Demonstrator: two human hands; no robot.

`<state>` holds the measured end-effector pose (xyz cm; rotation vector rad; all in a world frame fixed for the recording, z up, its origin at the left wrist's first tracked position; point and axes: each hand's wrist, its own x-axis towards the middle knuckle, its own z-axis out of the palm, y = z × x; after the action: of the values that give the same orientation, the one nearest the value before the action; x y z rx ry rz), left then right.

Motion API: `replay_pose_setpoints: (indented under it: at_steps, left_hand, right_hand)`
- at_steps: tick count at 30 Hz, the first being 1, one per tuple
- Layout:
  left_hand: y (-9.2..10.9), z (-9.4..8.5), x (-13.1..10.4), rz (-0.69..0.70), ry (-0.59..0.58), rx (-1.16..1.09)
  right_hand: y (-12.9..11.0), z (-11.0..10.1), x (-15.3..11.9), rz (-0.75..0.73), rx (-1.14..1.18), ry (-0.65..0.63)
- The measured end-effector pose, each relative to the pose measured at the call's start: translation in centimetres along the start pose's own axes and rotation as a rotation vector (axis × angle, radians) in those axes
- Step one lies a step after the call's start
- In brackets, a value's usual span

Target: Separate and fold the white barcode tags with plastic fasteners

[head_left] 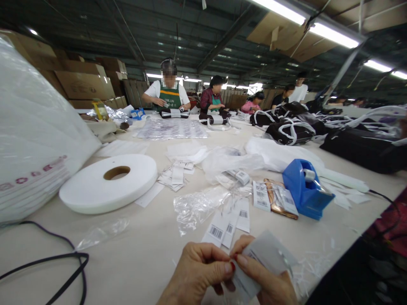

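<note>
Close to the table's near edge, my left hand (200, 271) and my right hand (265, 277) meet, thumbs and fingertips pinched together. Between them is a small translucent plastic bag (271, 250) with dark print or a label showing through. My right fingers are wrapped round the bag, and the left fingertips pinch at its left side; the exact edge they grip is partly hidden. Just beyond my hands lie white barcode tags (216, 231), fanned out with thin strings. Crumpled clear plastic (199, 207) lies beside these tags.
A blue tape dispenser (297, 186) stands right, beside a barcode-labelled packet (286, 201). At left are a large white roll (85, 190), a bulky plastic bag (38, 140) and a black cable (68, 277). Black bags (289, 132) pile at the back right; several co-workers (171, 95) work opposite.
</note>
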<state>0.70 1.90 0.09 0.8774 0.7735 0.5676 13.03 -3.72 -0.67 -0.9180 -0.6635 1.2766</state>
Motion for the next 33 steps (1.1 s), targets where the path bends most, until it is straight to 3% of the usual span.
replay_pose_setpoints:
  at_steps: [8, 15, 22, 27, 33]
  left_hand:
    - [0.4, -0.2, 0.2, -0.04, -0.053, 0.027]
    - [0.5, 0.1, -0.1, -0.021, -0.035, -0.019]
    - [-0.4, 0.2, 0.2, -0.028, -0.001, -0.134]
    - [-0.4, 0.1, 0.2, -0.003, 0.06, -0.109]
    - [-0.6, -0.3, 0.6, -0.021, 0.092, -0.033]
  right_hand:
    - [0.6, 0.2, 0.1, -0.001, 0.039, 0.076]
    - [0.4, 0.7, 0.1, -0.029, 0.022, 0.224]
    - [0.7, 1.0, 0.1, -0.059, -0.004, 0.264]
    - [1.1, 1.4, 0.1, -0.011, 0.076, 0.258]
    - [0.4, 0.6, 0.0, -0.013, -0.027, 0.259]
